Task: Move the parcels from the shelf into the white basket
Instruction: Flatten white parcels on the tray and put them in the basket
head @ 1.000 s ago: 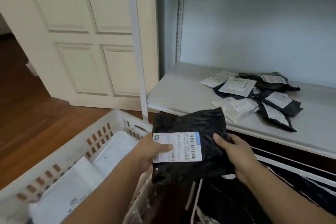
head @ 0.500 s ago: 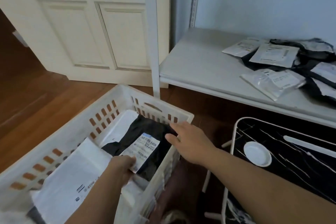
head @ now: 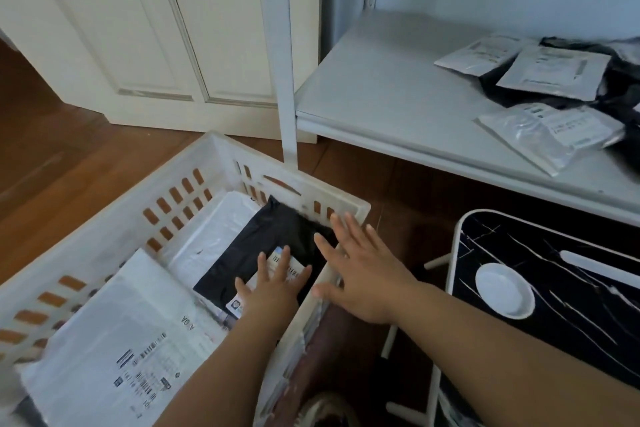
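A black parcel (head: 263,243) with a white label lies in the white basket (head: 114,218) on top of white parcels (head: 114,340). My left hand (head: 273,284) lies flat on its label with the fingers spread. My right hand (head: 363,270) hovers open over the basket's right rim, fingers straight. Up on the grey shelf (head: 381,97) at the right sit several more parcels: silver ones (head: 550,71) and black ones (head: 620,55).
The basket stands on a wooden floor (head: 52,156) beside the shelf's white post (head: 287,62). A cream panelled door (head: 149,21) is behind. Below the shelf at the right stands a black marbled table (head: 571,305) with a white dish (head: 504,289).
The black parcel went from both hands down into the basket. My left hand let go of its label and now lies flat on it. My right hand stayed open above the rim.
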A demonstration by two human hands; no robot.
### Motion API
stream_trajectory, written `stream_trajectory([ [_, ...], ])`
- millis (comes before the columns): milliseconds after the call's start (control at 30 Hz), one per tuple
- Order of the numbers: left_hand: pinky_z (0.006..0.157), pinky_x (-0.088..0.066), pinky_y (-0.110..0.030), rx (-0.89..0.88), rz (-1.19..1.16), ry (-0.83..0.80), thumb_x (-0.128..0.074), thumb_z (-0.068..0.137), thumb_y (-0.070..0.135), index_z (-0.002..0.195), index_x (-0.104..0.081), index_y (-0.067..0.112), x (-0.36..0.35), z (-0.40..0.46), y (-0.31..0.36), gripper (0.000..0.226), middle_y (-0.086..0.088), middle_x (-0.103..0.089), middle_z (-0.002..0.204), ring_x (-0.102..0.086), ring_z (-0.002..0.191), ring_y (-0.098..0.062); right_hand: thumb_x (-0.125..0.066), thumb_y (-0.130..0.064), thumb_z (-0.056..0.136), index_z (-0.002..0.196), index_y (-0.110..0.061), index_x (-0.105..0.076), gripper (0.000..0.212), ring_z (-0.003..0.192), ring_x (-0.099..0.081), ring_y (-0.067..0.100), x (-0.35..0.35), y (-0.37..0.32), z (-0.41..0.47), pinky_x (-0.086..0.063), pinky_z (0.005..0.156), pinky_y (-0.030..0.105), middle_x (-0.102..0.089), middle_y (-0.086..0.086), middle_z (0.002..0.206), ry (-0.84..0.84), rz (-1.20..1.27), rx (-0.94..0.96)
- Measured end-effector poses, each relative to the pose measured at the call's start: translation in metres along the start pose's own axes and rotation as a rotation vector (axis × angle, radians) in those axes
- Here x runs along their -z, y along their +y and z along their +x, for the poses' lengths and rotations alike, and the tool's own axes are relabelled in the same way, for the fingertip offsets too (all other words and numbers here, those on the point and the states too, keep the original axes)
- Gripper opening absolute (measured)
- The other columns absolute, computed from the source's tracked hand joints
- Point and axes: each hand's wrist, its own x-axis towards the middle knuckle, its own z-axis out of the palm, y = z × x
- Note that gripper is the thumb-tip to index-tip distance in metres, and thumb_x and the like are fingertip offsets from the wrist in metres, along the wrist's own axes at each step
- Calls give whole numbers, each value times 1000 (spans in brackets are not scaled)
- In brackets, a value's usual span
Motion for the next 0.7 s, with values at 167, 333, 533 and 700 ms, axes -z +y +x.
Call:
stream_trajectory([
  [167, 110, -2, -69, 34, -14, -78, -45, 94, 56, 146, -2, 53, -1, 12, 2, 68, 11, 33, 154, 29, 142, -31, -27, -63, 95, 149, -31, 18, 77, 134, 42, 19, -2, 0, 1, 16, 117, 45, 40, 3, 149, 8, 60, 5],
  [333, 111, -14, -69, -3, -5, -83, -51, 96, 41, 147, -13, 51, 28, 11, -2, 64, 5, 19, 159, 16, 145, -38, -34, -57, 97, 153, -28, 9, 76, 139, 35, 20, 7, 0, 1, 13, 118, 47, 32, 4, 154, -29, 64, 15],
  [533, 106, -41, -43, -32, -140, 415, -44, 98, 34, 145, -36, 25, 101, -29, 24, 49, -2, -29, 153, -34, 138, -24, -30, -57, 99, 155, -22, -2, 71, 147, 12, 18, 15, 47, -53, 2, 119, 45, 14, 1, 161, -18, 131, -118],
  [700, 112, -32, -37, -198, -161, 526, -44, 99, 36, 148, -32, 21, 149, -68, 81, 53, -1, -24, 157, -31, 141, -20, -30, -57, 98, 154, -14, -14, 72, 148, 10, 20, 15, 132, -143, -2, 119, 44, 8, 4, 162, 18, 99, -411],
])
